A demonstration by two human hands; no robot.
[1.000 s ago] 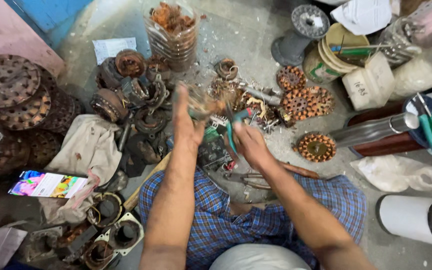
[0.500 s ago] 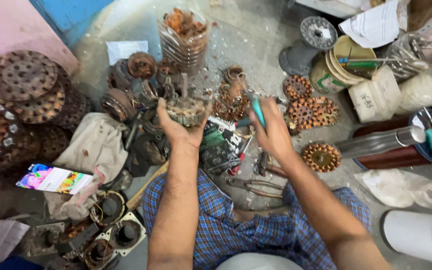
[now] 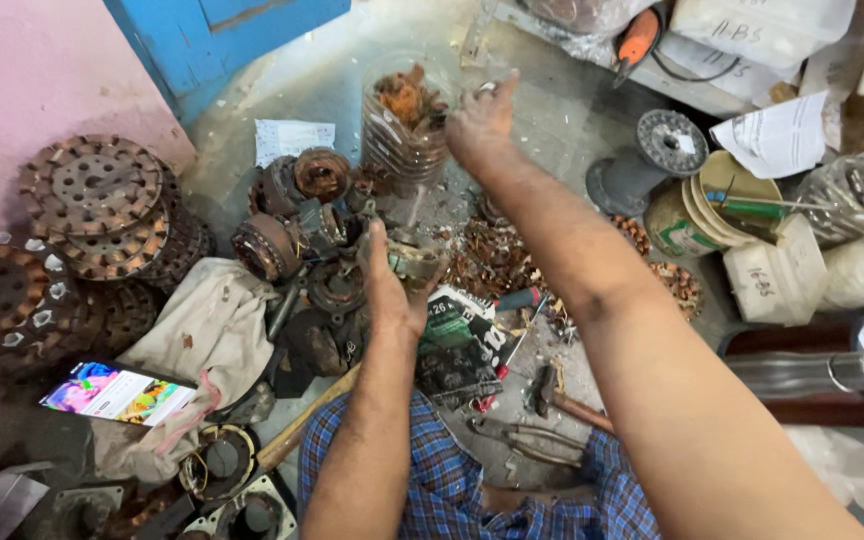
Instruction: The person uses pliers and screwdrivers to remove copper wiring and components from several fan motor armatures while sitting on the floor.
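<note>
Left hand [image 3: 392, 290]: your fingers curl around a small motor stator [image 3: 414, 258], gripped low over the scrap pile.
Right hand [image 3: 482, 125]: raised beside the clear plastic jar [image 3: 402, 125], fingertips pinching something too small to tell.

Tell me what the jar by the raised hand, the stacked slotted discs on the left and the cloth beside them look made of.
Jar: clear ribbed plastic, seemingly; the coppery scrap inside shows through.
Slotted discs: metal, probably laminated steel; dull brown, rusty-looking surface.
Cloth: woven fabric, beige, creased and stained.
</note>
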